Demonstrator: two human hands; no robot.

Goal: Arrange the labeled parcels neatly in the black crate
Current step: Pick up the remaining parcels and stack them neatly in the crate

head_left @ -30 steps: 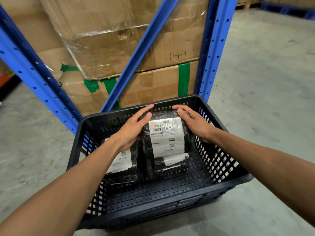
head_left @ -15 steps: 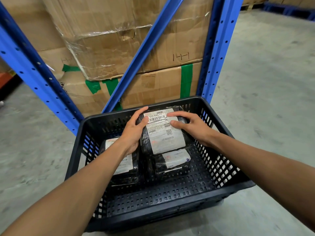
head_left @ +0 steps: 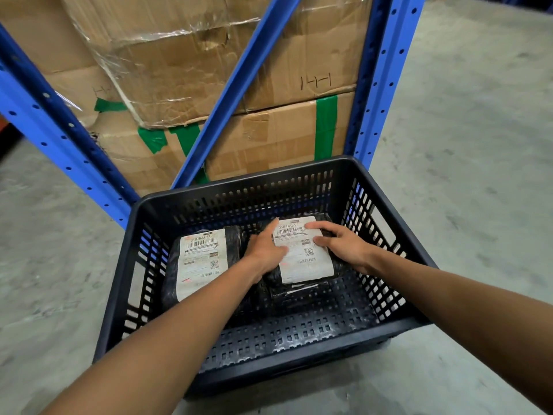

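Observation:
A black slotted crate (head_left: 299, 372) stands on the concrete floor in front of me. Inside it, on the right, a black parcel with a white label (head_left: 305, 265) lies on top of another black parcel (head_left: 302, 295), of which only the near edge shows. My left hand (head_left: 264, 250) presses on the top parcel's left edge and my right hand (head_left: 341, 242) rests on its right side, fingers spread over the label. On the crate's left lies a second labelled black parcel (head_left: 200, 262), untouched, partly crossed by my left forearm.
Blue racking uprights (head_left: 380, 85) and a diagonal brace (head_left: 239, 85) stand right behind the crate, with taped cardboard boxes (head_left: 269, 136) stacked behind them. Grey concrete floor (head_left: 478, 175) stretches to the right and left.
The top right parcel has gone from tilted up to lying flat on the one beneath. My left forearm has shifted right, uncovering the left parcel's label. The camera has moved closer.

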